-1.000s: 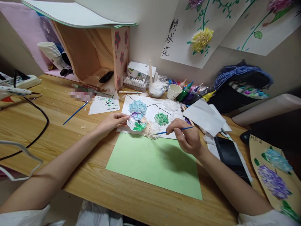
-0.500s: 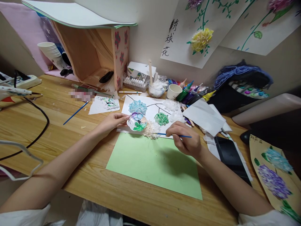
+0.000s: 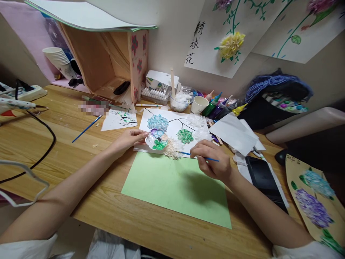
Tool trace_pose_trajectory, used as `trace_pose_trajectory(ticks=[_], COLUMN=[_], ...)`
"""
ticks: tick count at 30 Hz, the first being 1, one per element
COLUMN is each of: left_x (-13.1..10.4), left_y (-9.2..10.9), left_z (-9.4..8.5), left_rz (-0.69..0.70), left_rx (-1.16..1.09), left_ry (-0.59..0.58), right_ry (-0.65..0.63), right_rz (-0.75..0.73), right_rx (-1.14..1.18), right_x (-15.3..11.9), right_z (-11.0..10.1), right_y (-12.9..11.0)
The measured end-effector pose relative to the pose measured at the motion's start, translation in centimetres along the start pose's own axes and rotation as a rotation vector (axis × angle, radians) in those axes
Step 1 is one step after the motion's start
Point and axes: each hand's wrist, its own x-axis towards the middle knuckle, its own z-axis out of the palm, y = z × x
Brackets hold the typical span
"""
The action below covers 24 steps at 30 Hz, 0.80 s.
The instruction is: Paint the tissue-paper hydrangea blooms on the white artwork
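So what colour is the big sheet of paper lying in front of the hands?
Light green, plain with no pattern: the sheet of paper shows best in the head view.

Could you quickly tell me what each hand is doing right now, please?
Left hand: closed on the edge of the paint palette.
Right hand: closed on a blue paintbrush, tip at the white tissue flower.

2 paintbrushes (image 3: pixel 198 156), 1 palette (image 3: pixel 156 139)

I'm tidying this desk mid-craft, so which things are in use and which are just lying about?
In use:
left hand holding paint palette
right hand holding blue brush
white tissue flower
white flower picture

Lying about:
green sheet
paper cup
spare brush
phone
glue gun
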Motion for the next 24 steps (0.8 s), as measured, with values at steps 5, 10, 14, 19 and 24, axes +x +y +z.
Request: trace_pose_trajectory(ticks=[5,10,14,19,24], left_x=[0.1,0.2,0.0,-0.1,0.0], left_y=[-0.2,-0.3,-0.2,-0.2,-0.3], left_z=[-0.1,-0.1,0.0,0.1,0.1], left_rz=[0.010,0.012,0.015,-0.005,0.001], left_rx=[0.003,0.012,0.020,-0.005,-0.015], left_ry=[0.007,0.001,-0.002,0.003,-0.011], right_ry=[0.021,0.013,0.131,0.076,0.053], right_rz=[0.018,0.017,0.088,0.132,0.156], right_rx=[0.025,0.033,0.049,0.041,0.058], right_x=[-0.1,-0.2,-0.3,-0.4,-0.6], right_z=[0.0,-0.1,0.0,0.6,1.0], right_y=[0.1,0.2,0.2,0.6,1.0])
